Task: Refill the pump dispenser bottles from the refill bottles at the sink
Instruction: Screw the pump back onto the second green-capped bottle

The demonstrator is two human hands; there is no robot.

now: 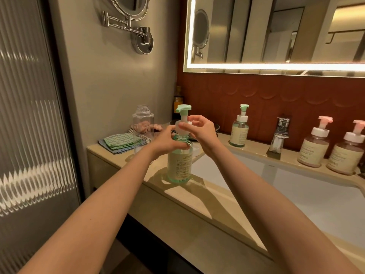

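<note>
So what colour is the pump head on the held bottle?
Mint green pump head, seen in the head view.

Folded green cloths (pixel 120 143) on the counter (pixel 197 200); swing-arm mirror (pixel 130 22) mounted above.

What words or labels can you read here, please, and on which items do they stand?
"PING": end of a word on the pink-pump bottle nearer the tap; the rest is blurred.
Other pink-pump bottle: label blurred.
Held green-pump bottle: print too small to read.
Second green-pump bottle: label blurred.
Dark corner bottle: label unreadable.
</note>
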